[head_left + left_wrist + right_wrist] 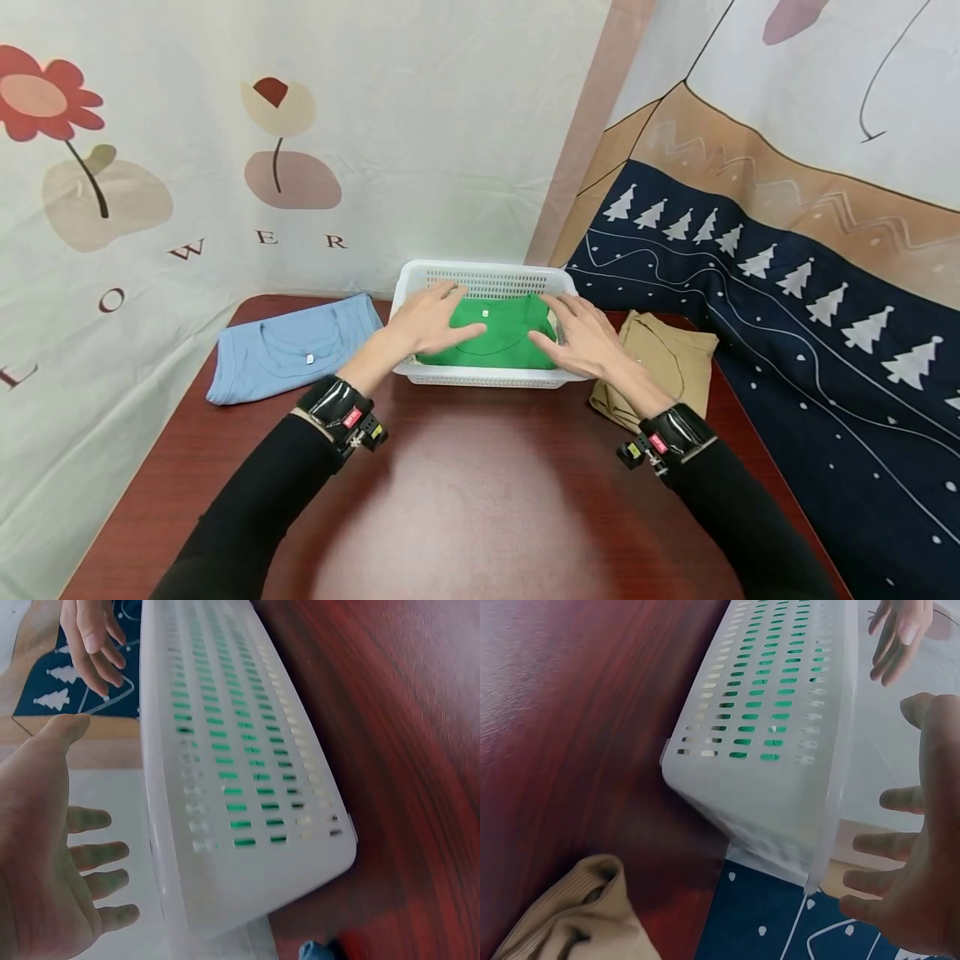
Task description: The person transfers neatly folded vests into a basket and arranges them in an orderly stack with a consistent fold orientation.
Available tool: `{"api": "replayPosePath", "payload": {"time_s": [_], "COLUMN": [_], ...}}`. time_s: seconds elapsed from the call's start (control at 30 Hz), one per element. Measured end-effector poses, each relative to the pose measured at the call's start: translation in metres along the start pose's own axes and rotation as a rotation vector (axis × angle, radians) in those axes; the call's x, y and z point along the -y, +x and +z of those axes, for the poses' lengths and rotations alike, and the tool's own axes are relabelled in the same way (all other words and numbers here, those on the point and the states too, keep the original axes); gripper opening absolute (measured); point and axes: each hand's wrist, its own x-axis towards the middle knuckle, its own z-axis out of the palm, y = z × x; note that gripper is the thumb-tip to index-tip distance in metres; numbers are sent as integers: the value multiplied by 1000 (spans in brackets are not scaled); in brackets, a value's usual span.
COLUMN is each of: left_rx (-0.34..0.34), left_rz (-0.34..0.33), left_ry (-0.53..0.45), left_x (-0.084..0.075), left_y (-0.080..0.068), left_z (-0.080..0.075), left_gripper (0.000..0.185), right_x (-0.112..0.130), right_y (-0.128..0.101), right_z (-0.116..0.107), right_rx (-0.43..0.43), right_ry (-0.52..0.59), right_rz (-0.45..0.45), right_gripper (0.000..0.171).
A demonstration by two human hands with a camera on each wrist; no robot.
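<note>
A folded green shirt [501, 333] lies flat inside a white slotted basket [487, 379] at the far middle of a dark red table [480, 500], its neckline and small white label facing up. The left hand [427, 321] and right hand [585, 337] are spread over the shirt with fingers straight, one at each side of the basket. Seen from the wrists, green shows through the slots of the basket [247, 772] wall, and the basket [769, 727] stands level on the table.

My fingers [459, 333] meet soft matt green cloth [501, 333] in a smooth slotted white plastic basket [487, 279]; glossy reddish wood tabletop [480, 500] beneath.
</note>
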Motion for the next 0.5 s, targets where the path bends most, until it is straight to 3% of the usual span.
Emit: {"api": "replayPosePath", "payload": {"time_s": [0.5], "left_rx": [11], "left_rz": [110], "left_ry": [-34], "left_x": [-57], "left_y": [1], "left_z": [17], "left_gripper": [90], "right_x": [-33], "right_y": [-47], "right_z": [-7], "right_rx": [-87], "right_ry": [39], "right_rz": [25], "right_gripper": [75]}}
